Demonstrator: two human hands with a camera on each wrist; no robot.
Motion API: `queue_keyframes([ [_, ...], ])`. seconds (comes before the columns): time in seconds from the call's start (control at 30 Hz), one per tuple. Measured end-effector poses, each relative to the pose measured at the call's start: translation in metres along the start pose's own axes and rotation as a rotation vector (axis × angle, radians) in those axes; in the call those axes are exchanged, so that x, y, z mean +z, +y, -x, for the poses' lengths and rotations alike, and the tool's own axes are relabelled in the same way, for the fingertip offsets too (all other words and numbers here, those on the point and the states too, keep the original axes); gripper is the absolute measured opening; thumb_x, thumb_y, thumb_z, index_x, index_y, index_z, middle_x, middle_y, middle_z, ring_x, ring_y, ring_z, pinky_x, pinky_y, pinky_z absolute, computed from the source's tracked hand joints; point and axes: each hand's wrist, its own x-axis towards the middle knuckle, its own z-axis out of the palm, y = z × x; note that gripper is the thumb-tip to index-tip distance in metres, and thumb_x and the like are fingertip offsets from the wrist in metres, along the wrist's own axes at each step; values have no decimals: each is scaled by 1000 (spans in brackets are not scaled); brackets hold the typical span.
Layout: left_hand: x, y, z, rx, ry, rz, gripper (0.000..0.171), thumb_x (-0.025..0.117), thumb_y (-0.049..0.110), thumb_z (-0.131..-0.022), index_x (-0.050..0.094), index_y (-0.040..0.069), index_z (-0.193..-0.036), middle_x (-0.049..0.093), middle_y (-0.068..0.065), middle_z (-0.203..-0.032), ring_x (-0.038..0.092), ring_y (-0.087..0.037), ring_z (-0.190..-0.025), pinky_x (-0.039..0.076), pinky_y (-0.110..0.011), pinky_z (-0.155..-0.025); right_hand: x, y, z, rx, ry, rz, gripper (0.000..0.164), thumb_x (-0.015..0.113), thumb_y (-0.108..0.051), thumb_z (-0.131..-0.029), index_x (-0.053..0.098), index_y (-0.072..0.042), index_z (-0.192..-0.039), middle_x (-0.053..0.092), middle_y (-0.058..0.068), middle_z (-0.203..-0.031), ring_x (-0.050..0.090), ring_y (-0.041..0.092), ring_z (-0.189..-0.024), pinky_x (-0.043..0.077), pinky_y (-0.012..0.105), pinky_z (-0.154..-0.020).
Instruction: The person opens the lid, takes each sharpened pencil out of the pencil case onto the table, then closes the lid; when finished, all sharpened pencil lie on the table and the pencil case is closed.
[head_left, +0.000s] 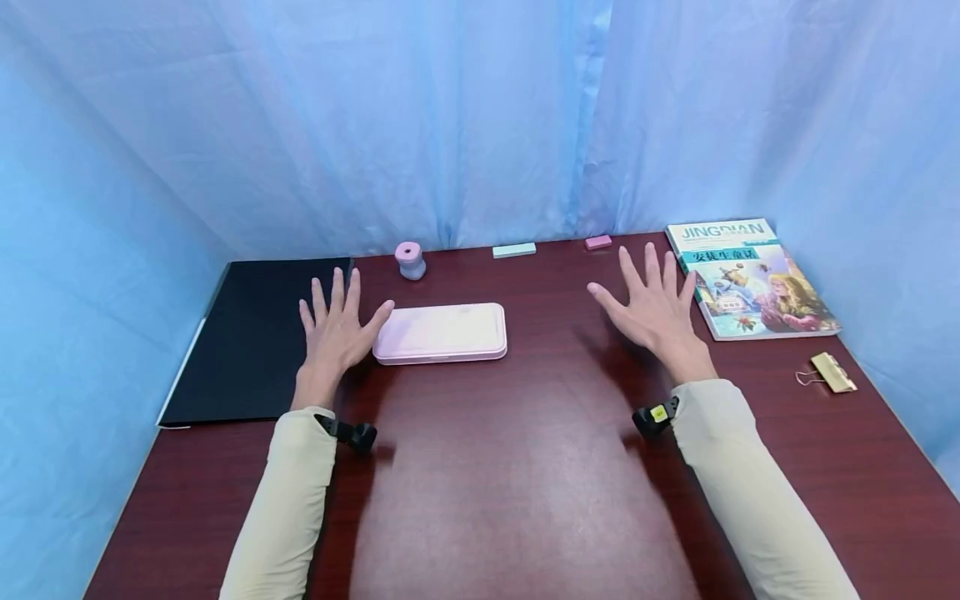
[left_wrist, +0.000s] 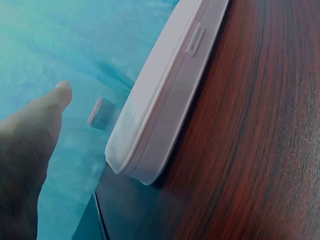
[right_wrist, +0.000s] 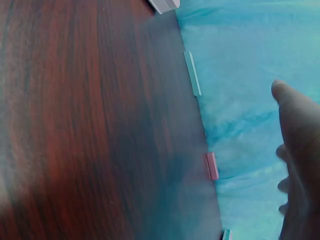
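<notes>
My left hand (head_left: 335,335) is held over the table with its fingers spread and nothing in it. Its thumb reaches near the left end of a closed pale pink case (head_left: 441,333), which looks like a pencil case; whether they touch I cannot tell from the head view. In the left wrist view the thumb (left_wrist: 35,125) stands apart from the case (left_wrist: 160,100). Under and left of that hand lies a flat black folder-like sheet (head_left: 240,350). My right hand (head_left: 656,312), also spread and holding nothing, hovers left of a paperback book (head_left: 753,283).
At the back edge stand a small pink and grey-blue spool-shaped object (head_left: 410,260), a pale green bar (head_left: 514,250) and a small pink block (head_left: 598,242). A gold binder clip (head_left: 831,373) lies at the right. Blue curtains (head_left: 450,125) hang around the dark red-brown table (head_left: 525,500).
</notes>
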Motion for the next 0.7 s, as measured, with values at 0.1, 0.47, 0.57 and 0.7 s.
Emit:
queue_keyframes([
  [0.1,0,-1,0,1,-19,99,88,29,71,-85,-2,19,-149,0,-10,-154,-10,-34,-139,-2,-55,-108,6,-6,-3,-80,46,-68,83,35,-68,-86,5,-25,-149,-2,13,-154,-10,33,-139,-7,59,-105],
  [0.47,17,7,10,-55,-190,576,88,47,58,-87,9,8,-148,27,-17,-147,28,-30,-134,24,-45,-107,51,-71,-4,-327,-44,-363,77,56,-49,-87,27,-10,-145,26,13,-147,22,24,-136,20,43,-109],
  [0.57,24,7,14,-66,-210,671,93,59,51,-84,6,9,-148,22,-15,-149,22,-28,-136,21,-43,-108,67,-94,-3,-365,-120,-383,77,57,-48,-86,28,-7,-144,28,14,-146,24,24,-136,21,42,-108],
  [0.7,33,8,18,-48,-216,718,103,72,42,-76,3,14,-148,13,-9,-152,16,-23,-137,16,-44,-110,82,-116,-2,-377,-225,-381,80,60,-50,-84,28,-10,-145,24,11,-149,21,23,-137,21,41,-109],
])
